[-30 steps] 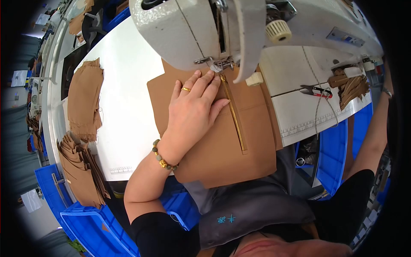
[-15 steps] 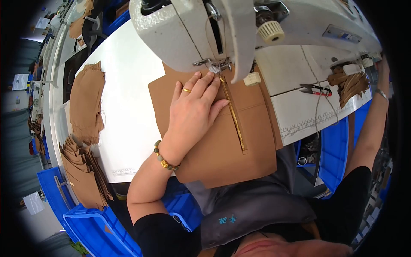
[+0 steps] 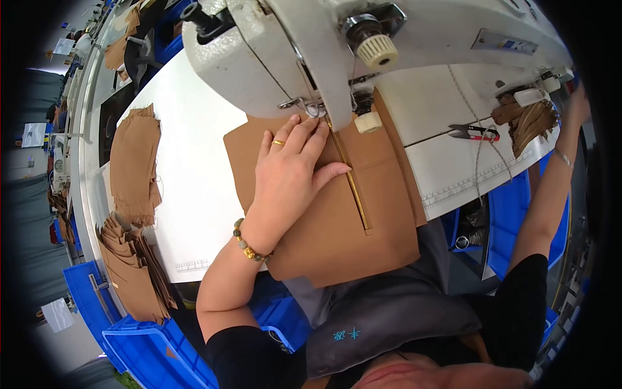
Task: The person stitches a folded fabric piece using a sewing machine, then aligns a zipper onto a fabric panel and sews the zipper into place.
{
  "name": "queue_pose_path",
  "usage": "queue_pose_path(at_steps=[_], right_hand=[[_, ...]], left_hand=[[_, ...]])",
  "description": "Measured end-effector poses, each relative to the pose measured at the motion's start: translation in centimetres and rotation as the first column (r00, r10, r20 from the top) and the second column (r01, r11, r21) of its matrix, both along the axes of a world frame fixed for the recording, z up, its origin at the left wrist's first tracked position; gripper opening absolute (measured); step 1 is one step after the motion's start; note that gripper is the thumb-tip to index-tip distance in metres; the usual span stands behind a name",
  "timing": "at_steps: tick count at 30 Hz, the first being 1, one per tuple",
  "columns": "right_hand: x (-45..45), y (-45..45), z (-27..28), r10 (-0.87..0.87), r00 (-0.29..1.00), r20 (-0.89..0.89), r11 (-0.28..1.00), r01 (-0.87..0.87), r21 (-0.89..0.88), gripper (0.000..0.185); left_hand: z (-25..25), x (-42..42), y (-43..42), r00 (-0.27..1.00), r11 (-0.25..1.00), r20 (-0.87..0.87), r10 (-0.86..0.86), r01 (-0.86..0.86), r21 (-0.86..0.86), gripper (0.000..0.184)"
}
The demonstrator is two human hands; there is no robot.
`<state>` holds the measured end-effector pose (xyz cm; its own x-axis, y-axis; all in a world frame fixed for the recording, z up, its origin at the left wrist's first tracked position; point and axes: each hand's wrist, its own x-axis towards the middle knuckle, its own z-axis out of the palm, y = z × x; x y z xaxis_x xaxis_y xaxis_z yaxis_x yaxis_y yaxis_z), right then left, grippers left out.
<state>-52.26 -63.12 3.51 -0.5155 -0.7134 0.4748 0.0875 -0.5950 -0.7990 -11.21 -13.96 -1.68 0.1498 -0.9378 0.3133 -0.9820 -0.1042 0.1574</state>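
Observation:
My left hand point(image 3: 291, 162) lies flat with its fingers stretched out on a brown fabric panel point(image 3: 337, 243), its fingertips just in front of the presser foot of a white sewing machine point(image 3: 427, 32). A gold-toothed zipper point(image 3: 356, 194) runs down the panel, and my left thumb reaches to its edge. The panel's top passes beneath the machine head. At the far right, my right hand point(image 3: 578, 107) is raised by the end of the machine; its fingers are too dark and cut off to make out, and whatever they touch is hidden.
Brown fabric pieces point(image 3: 133, 165) lie on the white table's left side, above a draped stack point(image 3: 133, 272). Red-and-black thread snips point(image 3: 475, 133), a loose cord and brown scraps point(image 3: 526, 123) are at right. Blue bins point(image 3: 159, 347) stand below the table.
The view has shifted slightly, so the machine head sits further left and lower over the panel. My left hand stays on the panel in nearly the same pose.

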Motion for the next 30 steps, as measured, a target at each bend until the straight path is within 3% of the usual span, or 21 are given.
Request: queue_pose_path(at_steps=[2,3,5,7,12,13,15,19,21,24,28,30], right_hand=[[1.8,4.7,1.1,-0.192,0.966,-0.173,0.955,0.144,-0.258,0.038],[3.0,7.4,1.4,-0.253,0.934,-0.252,0.905,0.137,-0.404,0.037],[5.7,12.7,1.1,-0.301,0.861,-0.41,0.775,-0.03,-0.631,0.037],[8.3,17.3,0.3,-0.281,0.769,-0.575,0.667,-0.274,-0.692,0.038],[14.2,23.8,-1.7,-0.208,0.446,-0.87,0.552,-0.681,-0.481,0.032],[15.1,24.7,-1.5,-0.207,0.445,-0.872,0.545,-0.687,-0.48,0.032],[16.9,26.0,-0.9,-0.185,0.263,-0.947,0.534,-0.782,-0.322,0.021],[20.0,26.5,-1.0,-0.138,0.151,-0.979,0.5,-0.843,-0.2,0.012],[21.5,26.7,-1.4,-0.091,0.016,-0.996,0.528,-0.847,-0.062,0.011],[23.3,27.5,-1.7,-0.088,-0.081,-0.993,0.507,-0.862,0.025,0.014],[24.9,29.0,-3.3,-0.138,-0.006,-0.99,0.428,-0.902,-0.054,0.016],[25.3,30.4,-3.6,-0.036,-0.076,-0.996,0.42,-0.906,0.054,0.021]], left_hand=[[0.0,0.1,0.1,1.0,1.0,-0.005,0.0,0.0,0.003,0.062],[0.0,0.1,0.2,1.0,1.0,-0.003,0.005,-0.005,0.003,0.062],[-0.1,0.2,0.1,1.0,1.0,-0.013,-0.011,0.01,-0.011,0.062],[-0.1,0.2,0.1,1.0,1.0,-0.006,-0.011,0.01,-0.007,0.062],[-0.2,0.3,0.0,1.0,0.999,0.002,-0.013,0.013,-0.035,0.062],[-0.1,0.2,0.1,1.0,0.999,-0.007,-0.015,0.015,-0.03,0.061],[0.1,0.1,0.1,1.0,0.999,-0.021,0.009,-0.01,-0.03,0.061],[-0.5,0.2,0.2,0.994,1.0,-0.105,0.01,-0.012,-0.021,0.062],[-0.9,0.4,0.3,0.999,0.998,-0.04,0.007,-0.009,-0.064,0.066],[-1.4,1.5,0.1,0.994,0.998,-0.102,-0.028,0.022,-0.06,0.063],[-0.7,3.9,-0.6,0.972,0.991,-0.194,-0.132,0.136,0.008,0.043],[-1.1,5.7,-1.6,0.965,0.994,-0.236,-0.111,0.109,-0.021,0.038]])
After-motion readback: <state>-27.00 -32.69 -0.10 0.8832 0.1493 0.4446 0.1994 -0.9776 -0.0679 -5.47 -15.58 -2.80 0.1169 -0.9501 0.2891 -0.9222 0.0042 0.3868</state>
